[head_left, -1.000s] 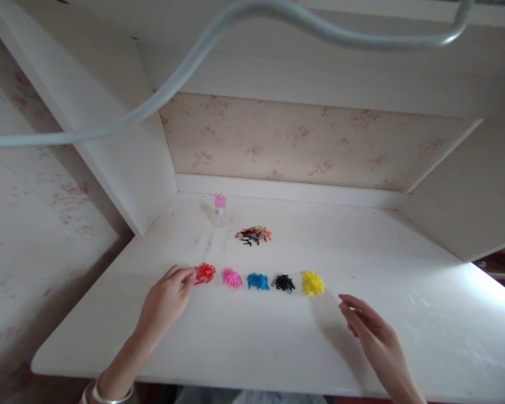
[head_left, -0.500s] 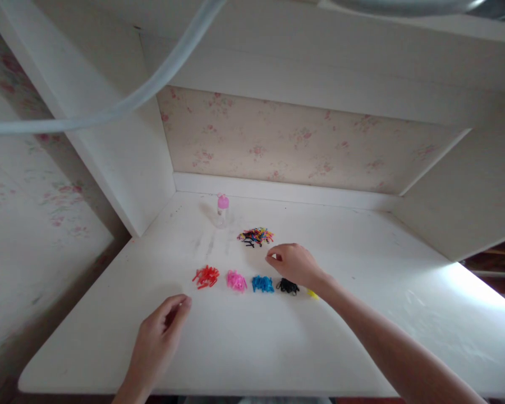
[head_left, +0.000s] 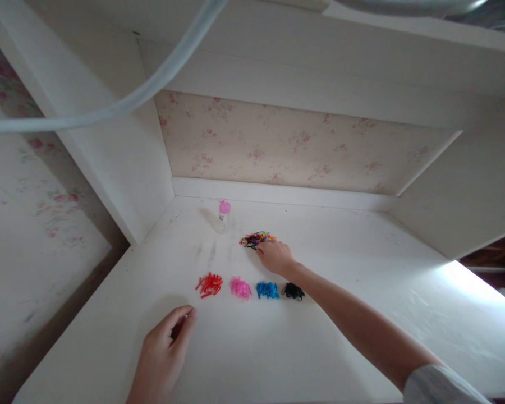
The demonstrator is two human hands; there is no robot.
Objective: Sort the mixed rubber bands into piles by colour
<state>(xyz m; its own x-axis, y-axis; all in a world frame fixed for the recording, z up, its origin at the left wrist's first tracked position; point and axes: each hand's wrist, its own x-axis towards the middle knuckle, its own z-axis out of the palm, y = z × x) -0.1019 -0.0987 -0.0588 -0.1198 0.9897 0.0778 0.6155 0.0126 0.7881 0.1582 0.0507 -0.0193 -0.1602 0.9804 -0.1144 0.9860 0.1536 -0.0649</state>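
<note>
The right hand [head_left: 276, 258] is in at the mixed-colour rubber-band pile [head_left: 256, 239], towards the desk's [head_left: 252, 348] back edge, and I can't tell whether its fingertips grip any! Nearer the front edge, the left hand [head_left: 163, 348], thumb and forefinger tips together, is near the red rubber-band pile [head_left: 210, 285].

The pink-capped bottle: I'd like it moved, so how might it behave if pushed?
The bottle may tip, being taller than wide. Looking see-through, without obvious contents, it's probably light. Toppled, it might roll, looking round.
</note>
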